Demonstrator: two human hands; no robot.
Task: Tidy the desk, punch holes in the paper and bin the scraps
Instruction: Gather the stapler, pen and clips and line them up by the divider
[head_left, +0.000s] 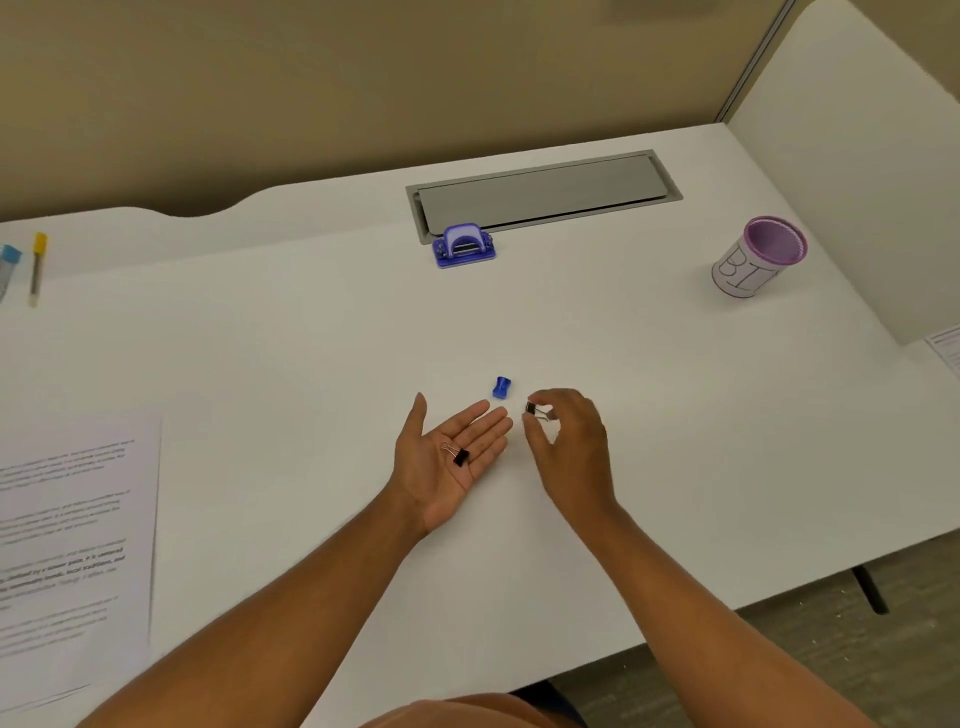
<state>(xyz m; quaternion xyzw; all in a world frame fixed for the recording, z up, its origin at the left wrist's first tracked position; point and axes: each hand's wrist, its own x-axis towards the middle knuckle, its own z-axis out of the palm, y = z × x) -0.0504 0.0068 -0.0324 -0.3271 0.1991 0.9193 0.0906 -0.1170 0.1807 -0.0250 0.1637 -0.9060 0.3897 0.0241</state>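
- Left hand (451, 457) lies palm up over the desk (291, 353), fingers spread flat; a small black binder clip (459, 455) w/ wire handles rests loose on the palm, not gripped.
- Right hand (566, 441) is just beside it, palm down, thumb and fingertips pinched on a second binder clip (535, 409), held near the left fingertips but apart from them.
- Blue pencil sharpener (501, 387) stands on the desk just beyond both hands, between them, touching neither.
- Blue hole punch (464, 245) sits further back, approx. in the middle, right at the front edge of the grey cable-tray cover (545, 189).
- Purple mesh cup (759, 257) w/ a white paper label, letters "BI" readable, stands far right, well apart from the hands; it looks slightly tilted, maybe only lens effect.
- Printed paper sheets (72, 545) lie at the left edge of the desk, text too blurred to read.
- Yellow-capped pen (37, 267) lies far left at the back, next to an object w/ blue cap (8, 267), cut by the frame edge, so cannot tell what it is.
- Another printed sheet (948, 348) shows partly at the right edge.
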